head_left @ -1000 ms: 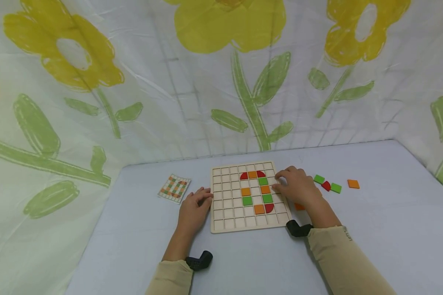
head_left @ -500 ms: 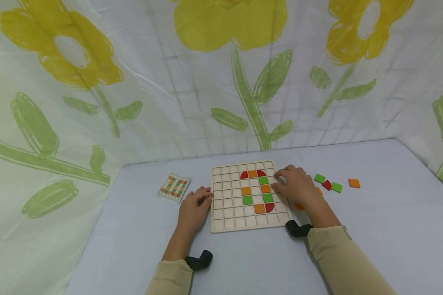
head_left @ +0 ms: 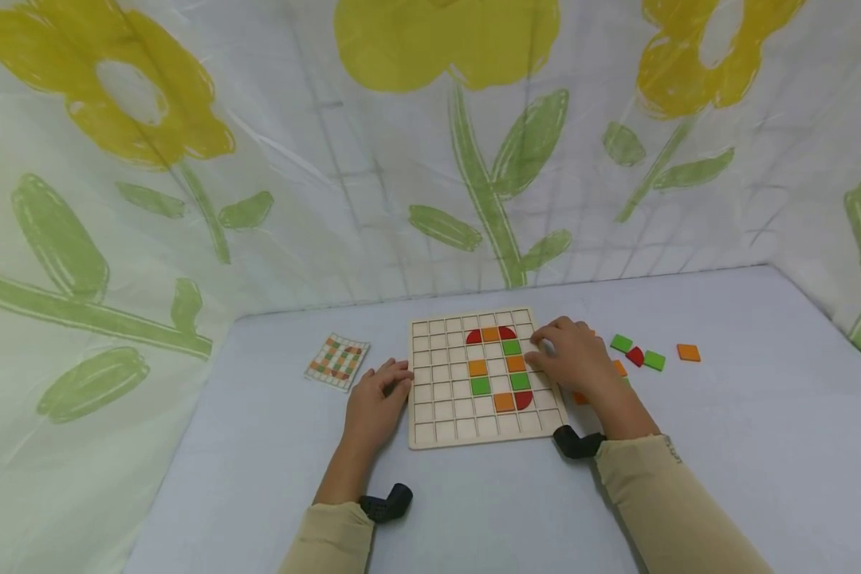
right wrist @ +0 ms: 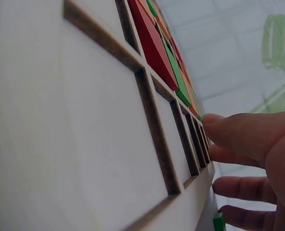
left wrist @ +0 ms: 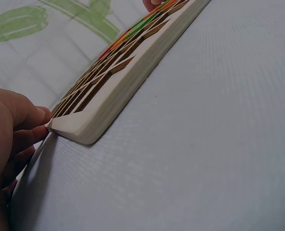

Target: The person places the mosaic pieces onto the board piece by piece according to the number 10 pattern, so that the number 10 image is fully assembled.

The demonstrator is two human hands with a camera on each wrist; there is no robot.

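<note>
A wooden grid board (head_left: pixel 438 399) lies on the pale table with several red, orange and green tiles (head_left: pixel 481 387) set in a loop shape. My left hand (head_left: pixel 376 399) rests on the table, its fingers touching the board's left edge (left wrist: pixel 128 82). My right hand (head_left: pixel 574 359) rests over the board's right edge, thumb stretched out beside an orange tile (head_left: pixel 516 363). In the right wrist view the thumb and fingers (right wrist: pixel 258 139) lie over the board (right wrist: pixel 84 120) and nothing is pinched between them.
Loose tiles lie right of the board: green (head_left: pixel 621 343), red (head_left: pixel 634 355), green (head_left: pixel 654 360), orange (head_left: pixel 687 352), and more partly hidden under my right hand. A pattern card (head_left: pixel 337 360) lies left. Flowered sheeting walls the table.
</note>
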